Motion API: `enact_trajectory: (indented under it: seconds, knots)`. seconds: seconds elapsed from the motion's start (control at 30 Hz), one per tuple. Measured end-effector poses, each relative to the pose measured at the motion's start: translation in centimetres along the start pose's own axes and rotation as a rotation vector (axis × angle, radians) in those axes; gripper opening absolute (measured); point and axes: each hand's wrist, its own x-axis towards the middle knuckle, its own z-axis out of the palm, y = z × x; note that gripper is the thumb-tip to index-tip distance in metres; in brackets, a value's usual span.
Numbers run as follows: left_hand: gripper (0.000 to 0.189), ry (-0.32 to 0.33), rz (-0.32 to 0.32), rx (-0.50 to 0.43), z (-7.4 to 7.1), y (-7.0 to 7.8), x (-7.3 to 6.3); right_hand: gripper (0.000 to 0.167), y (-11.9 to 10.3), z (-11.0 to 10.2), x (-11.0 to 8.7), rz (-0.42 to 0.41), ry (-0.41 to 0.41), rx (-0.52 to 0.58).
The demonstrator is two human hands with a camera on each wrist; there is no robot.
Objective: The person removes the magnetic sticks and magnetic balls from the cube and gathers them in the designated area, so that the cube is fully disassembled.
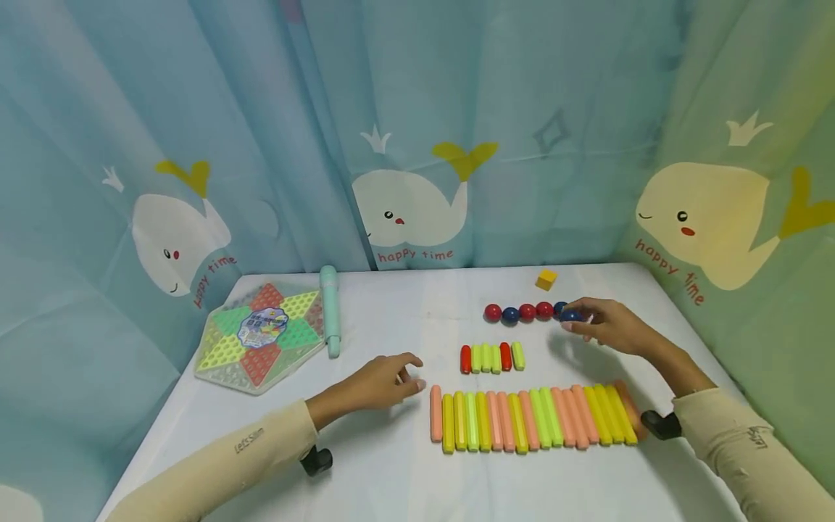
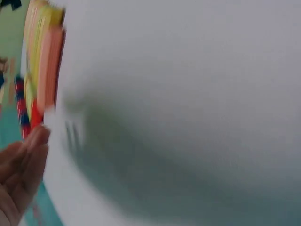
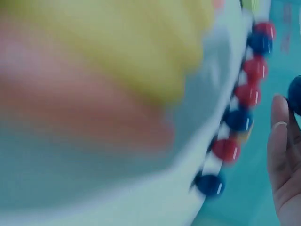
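Note:
My right hand point(image 1: 609, 325) pinches a glossy blue ball point(image 1: 571, 316) between thumb and fingers. The same blue ball point(image 3: 295, 95) shows at the fingertips in the right wrist view. Right by it runs a row of red and blue balls, with a red ball point(image 1: 492, 313) at its left end; in the head view the hand covers the row's right part. My left hand point(image 1: 381, 381) hovers over the white table with loosely bent fingers, holding nothing. Close to its fingertips stands the leftmost pink stick point(image 1: 435, 413) of a long row of pink, yellow and green sticks.
Between the two rows lies a short row of small red and green sticks, among them a red one point(image 1: 466, 359). A yellow cube point(image 1: 546, 280) sits at the back. On the left are a hexagonal star-patterned board point(image 1: 228, 366) and a teal tube point(image 1: 330, 308). Curtains surround the table.

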Motion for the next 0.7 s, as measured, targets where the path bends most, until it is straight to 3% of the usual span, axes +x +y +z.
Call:
enact_trajectory:
  seconds: [0.1,0.23,0.33,0.4,0.53,0.7]
  knots:
    - [0.043,0.153,0.061,0.047,-2.5,-1.9,-1.8,0.048,1.8,-1.8,-0.3,0.019,0.078,-0.011]
    - [0.039,0.384,0.073,0.126,-5.9,-5.4,-4.2,0.053,4.9,-3.0,0.1,0.050,0.154,-0.061]
    - [0.040,0.479,0.060,0.204,-7.9,-8.3,-5.6,0.050,7.2,-3.3,0.4,0.068,0.172,-0.135]
    - [0.041,0.496,0.043,0.245,-8.9,-10.0,-6.1,0.049,8.4,-3.4,0.3,0.099,0.147,-0.181]
    - [0.042,0.461,-0.037,0.276,-10.3,-12.5,-6.8,0.054,10.1,-3.5,0.1,0.181,0.050,-0.218]
    - [0.042,0.432,-0.149,0.282,-11.4,-13.8,-7.1,0.056,10.8,-3.6,0.4,0.216,0.013,-0.239]
